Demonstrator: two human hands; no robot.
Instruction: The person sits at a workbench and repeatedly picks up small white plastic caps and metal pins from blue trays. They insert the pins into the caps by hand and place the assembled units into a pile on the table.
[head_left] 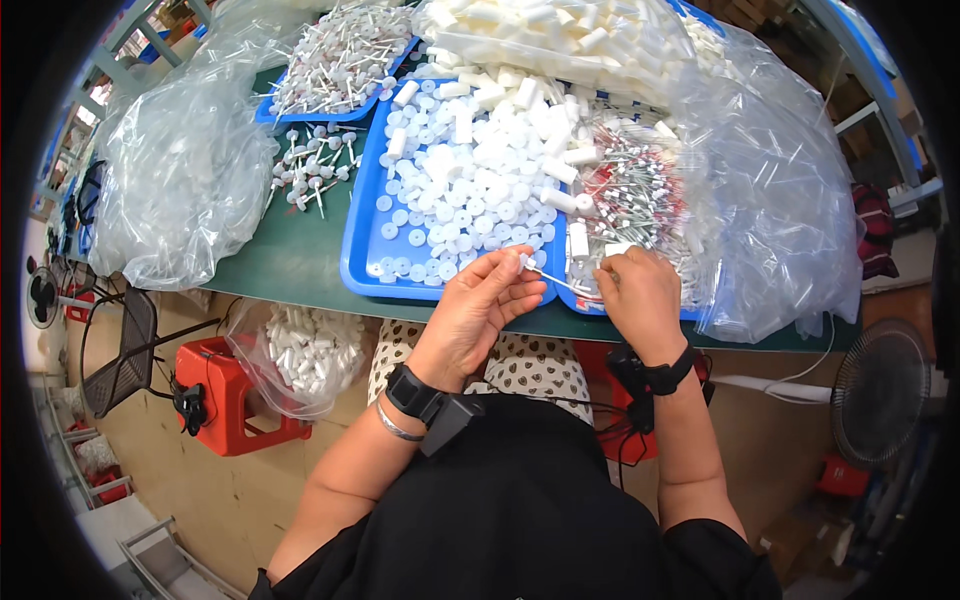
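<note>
My left hand (482,307) is closed in a pinch over the front edge of the blue tray (352,240). Between its thumb and index finger is a small whitish plastic piece (528,262). A thin metal rod (562,280) runs from that piece to my right hand (645,300), whose fingers are closed near the rod's other end. The fingers partly hide both ends of the rod. Translucent round discs (470,215) fill the tray beyond my left hand, with white cylinders (480,140) heaped among them. Metal pins with red and white parts (640,185) lie beyond my right hand.
On the green table (290,255), another blue tray (300,113) holds assembled pieces, with more lying loose beside it. Plastic bags (175,185) bulge at the left; clear wrap (780,190) lies right. Below are a red stool (215,400), a bag of white cylinders (310,350) and a fan (880,390).
</note>
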